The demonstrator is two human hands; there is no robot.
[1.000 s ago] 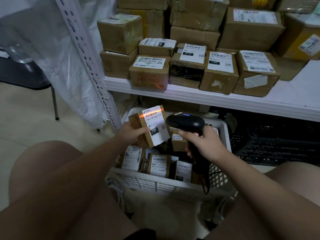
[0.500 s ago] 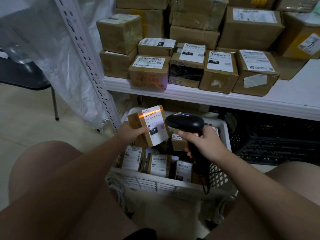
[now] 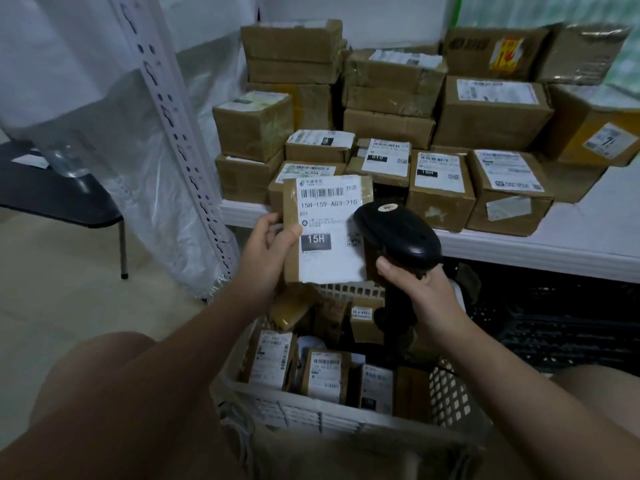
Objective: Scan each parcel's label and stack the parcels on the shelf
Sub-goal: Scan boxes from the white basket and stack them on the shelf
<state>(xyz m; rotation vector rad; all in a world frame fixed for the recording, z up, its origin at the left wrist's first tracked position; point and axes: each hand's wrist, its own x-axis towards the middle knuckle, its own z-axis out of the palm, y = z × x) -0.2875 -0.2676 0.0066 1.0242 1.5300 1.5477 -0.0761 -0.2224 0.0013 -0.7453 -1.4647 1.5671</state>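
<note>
PARCEL SORTING: A seated person's left hand (image 3: 266, 247) grips a small parcel (image 3: 327, 268) by its left edge, thumb curled over the front. The parcel is held upright above a white basket (image 3: 311, 415), just in front of the shelf (image 3: 595, 223) edge, with its label (image 3: 332, 209) facing the camera. The right hand (image 3: 422, 296) is wrapped round the handle of a black scanner (image 3: 398, 233), whose head overlaps the label's right edge in this view. No scan line shows on the label, so it cannot be told whether this parcel has been read. The job looks partly done. A stack (image 3: 391, 133) of labelled boxes already fills much of the shelf, several layers high at the back, with bare white board left at the right. Several more parcels (image 3: 325, 375) stand in the basket, some with labels showing, not yet shelved. By this view, what remains is to set the parcel in hand on the shelf and then work through the basket.
</note>
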